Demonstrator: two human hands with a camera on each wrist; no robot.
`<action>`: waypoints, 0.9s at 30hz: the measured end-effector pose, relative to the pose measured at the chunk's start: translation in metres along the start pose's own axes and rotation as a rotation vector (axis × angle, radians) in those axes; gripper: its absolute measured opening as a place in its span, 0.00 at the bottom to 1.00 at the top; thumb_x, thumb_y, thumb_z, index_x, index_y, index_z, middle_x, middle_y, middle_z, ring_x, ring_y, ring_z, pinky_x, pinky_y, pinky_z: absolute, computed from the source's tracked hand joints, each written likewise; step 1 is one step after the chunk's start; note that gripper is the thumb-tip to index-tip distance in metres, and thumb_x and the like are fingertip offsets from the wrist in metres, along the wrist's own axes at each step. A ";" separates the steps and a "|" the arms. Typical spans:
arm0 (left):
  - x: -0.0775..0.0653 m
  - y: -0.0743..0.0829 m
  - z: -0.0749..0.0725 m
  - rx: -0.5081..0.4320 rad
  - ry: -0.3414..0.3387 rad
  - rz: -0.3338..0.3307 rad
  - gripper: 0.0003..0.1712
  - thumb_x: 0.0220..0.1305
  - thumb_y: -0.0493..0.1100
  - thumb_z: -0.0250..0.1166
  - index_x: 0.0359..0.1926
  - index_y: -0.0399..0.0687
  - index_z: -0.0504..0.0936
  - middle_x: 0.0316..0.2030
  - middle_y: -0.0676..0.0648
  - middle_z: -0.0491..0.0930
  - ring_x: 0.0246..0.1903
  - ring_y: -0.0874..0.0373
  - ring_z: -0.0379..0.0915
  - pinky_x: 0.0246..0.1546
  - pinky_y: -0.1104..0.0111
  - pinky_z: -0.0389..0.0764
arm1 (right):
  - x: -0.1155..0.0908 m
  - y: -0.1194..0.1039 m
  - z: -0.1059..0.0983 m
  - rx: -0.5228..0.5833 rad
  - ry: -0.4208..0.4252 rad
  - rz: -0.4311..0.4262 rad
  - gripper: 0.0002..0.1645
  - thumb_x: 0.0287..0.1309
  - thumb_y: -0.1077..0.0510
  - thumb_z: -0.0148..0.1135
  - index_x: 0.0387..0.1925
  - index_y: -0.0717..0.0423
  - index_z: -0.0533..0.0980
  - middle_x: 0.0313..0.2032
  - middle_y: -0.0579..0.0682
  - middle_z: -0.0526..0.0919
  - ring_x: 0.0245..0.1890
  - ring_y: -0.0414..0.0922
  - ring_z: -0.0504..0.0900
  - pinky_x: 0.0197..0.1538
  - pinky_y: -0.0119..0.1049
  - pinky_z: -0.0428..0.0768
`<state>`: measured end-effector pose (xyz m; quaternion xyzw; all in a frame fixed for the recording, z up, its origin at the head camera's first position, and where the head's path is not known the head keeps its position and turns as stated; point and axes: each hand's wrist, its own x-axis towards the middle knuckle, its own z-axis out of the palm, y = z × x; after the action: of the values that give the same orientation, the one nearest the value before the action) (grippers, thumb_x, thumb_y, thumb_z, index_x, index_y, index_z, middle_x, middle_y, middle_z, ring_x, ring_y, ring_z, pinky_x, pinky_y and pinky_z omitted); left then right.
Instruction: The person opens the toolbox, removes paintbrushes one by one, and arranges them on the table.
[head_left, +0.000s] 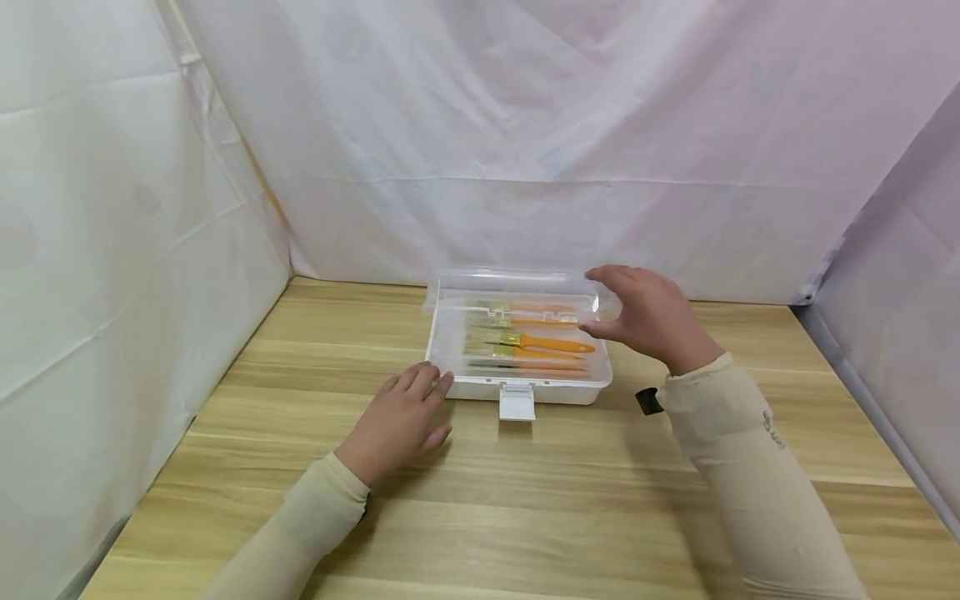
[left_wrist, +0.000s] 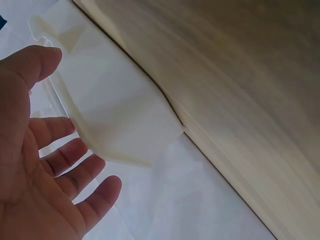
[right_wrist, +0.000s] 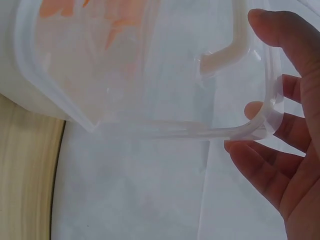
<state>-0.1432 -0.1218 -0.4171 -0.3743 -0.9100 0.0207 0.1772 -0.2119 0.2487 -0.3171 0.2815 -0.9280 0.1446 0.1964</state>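
A white plastic box (head_left: 562, 392) sits on the table, with its clear lid (head_left: 517, 282) raised and tilted back. Inside lie several paintbrushes (head_left: 551, 342) with orange handles, brass-coloured ferrules and pale bristles. My right hand (head_left: 652, 317) grips the lid at its right corner; in the right wrist view the thumb is on one side of the clear lid edge (right_wrist: 272, 100) and the fingers on the other. At the front left corner of the box, my left hand (head_left: 397, 421) rests with loosely bent fingers touching the rim. The white front latch (head_left: 517, 403) hangs down unfastened.
The box stands on a wood-grain tabletop (head_left: 525, 517), near its back edge. Pale fabric sheets (head_left: 487, 125) enclose the table at the back and both sides. A black strap end (head_left: 648, 401) sticks out beside the right sleeve.
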 end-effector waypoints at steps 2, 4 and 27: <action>0.000 0.000 0.000 0.003 0.006 0.000 0.38 0.60 0.58 0.67 0.64 0.38 0.75 0.56 0.38 0.72 0.60 0.42 0.68 0.53 0.52 0.75 | 0.002 0.002 -0.001 0.002 -0.003 0.001 0.43 0.40 0.47 0.82 0.58 0.58 0.77 0.53 0.57 0.83 0.49 0.58 0.82 0.50 0.56 0.78; 0.000 0.001 0.000 0.006 0.010 -0.001 0.38 0.60 0.57 0.67 0.64 0.38 0.75 0.57 0.38 0.72 0.61 0.42 0.67 0.54 0.52 0.75 | 0.004 0.005 -0.002 0.006 0.002 -0.003 0.42 0.39 0.48 0.82 0.58 0.58 0.77 0.53 0.57 0.83 0.48 0.57 0.82 0.50 0.55 0.78; 0.011 0.010 -0.006 0.017 0.003 -0.031 0.35 0.60 0.57 0.68 0.57 0.33 0.78 0.50 0.40 0.74 0.54 0.44 0.72 0.55 0.54 0.74 | 0.031 0.015 -0.018 0.140 -0.148 0.173 0.40 0.47 0.49 0.78 0.63 0.54 0.76 0.60 0.54 0.79 0.27 0.48 0.74 0.44 0.47 0.75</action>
<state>-0.1419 -0.1079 -0.4103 -0.3586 -0.9153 0.0249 0.1819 -0.2389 0.2532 -0.2902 0.2237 -0.9484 0.2043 0.0939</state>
